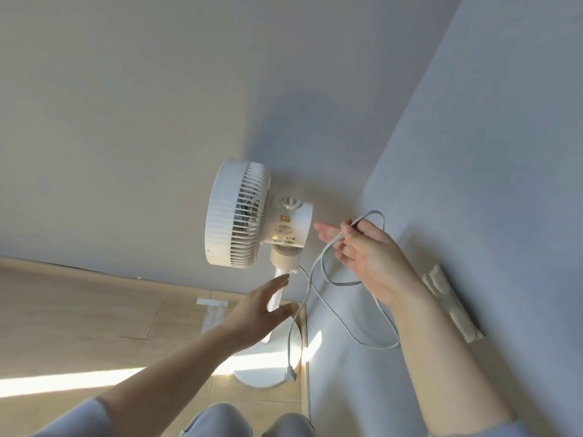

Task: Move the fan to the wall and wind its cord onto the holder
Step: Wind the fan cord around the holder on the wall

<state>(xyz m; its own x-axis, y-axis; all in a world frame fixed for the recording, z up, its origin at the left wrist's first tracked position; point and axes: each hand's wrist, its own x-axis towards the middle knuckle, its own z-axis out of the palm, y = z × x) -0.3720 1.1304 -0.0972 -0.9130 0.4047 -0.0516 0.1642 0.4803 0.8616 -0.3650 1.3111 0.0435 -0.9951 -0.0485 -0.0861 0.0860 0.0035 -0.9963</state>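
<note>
Right hand (372, 260): it pinches a fold of the white cord (318, 258) near the fingertips. One finger is curled over the cord and the other fingers are almost straight. It is just beside the back of the fan's motor housing.
Left hand (262, 313): fingers straight and spread, thumb apart, holding nothing. It is in front of the pole (279, 288); I cannot tell if it touches the pole.
Fan (235, 212): it stands upright in the corner, its round base (271, 373) on the floor (79, 310) close to both walls.
Cord path: loose loops hang from the right hand, and the plug (291, 375) hangs low over the base.
Hidden: the left hand covers part of the pole.
Hard to make out: a blurred white plate (451, 304) on the right wall (473, 152).
Cut off: both arms and the grey knees (220, 417) at the bottom edge.
</note>
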